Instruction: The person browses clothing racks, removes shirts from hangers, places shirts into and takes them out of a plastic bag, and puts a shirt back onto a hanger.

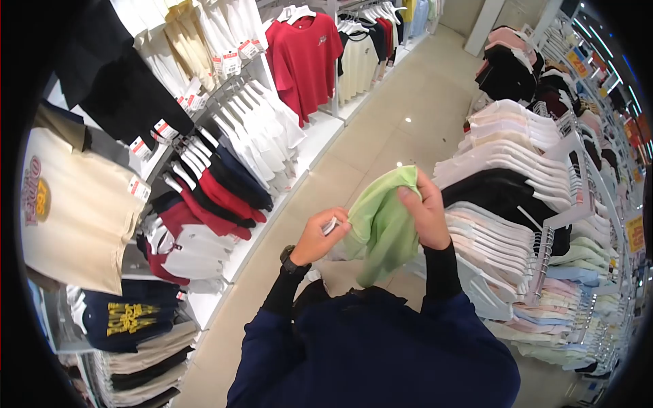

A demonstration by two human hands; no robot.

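Observation:
A light green garment (pixel 384 224) hangs bunched between my two hands, in front of my body. My right hand (pixel 428 211) grips its upper right edge, thumb on the near side. At its left edge my left hand (pixel 320 234) is closed, fingertips pinching the cloth. A small white piece, perhaps a tag (pixel 330 226), shows between the left fingers. The garment's lower part hangs loose, and its exact kind cannot be made out. A dark watch (pixel 291 260) is on my left wrist.
To the right stands a rack (pixel 544 251) packed with garments on white hangers (pixel 493 228). Along the left, wall shelving holds a red T-shirt (pixel 303 61), black trousers or shorts (pixel 115 75) and a cream garment (pixel 85 197). A tiled floor aisle (pixel 388 115) runs between them.

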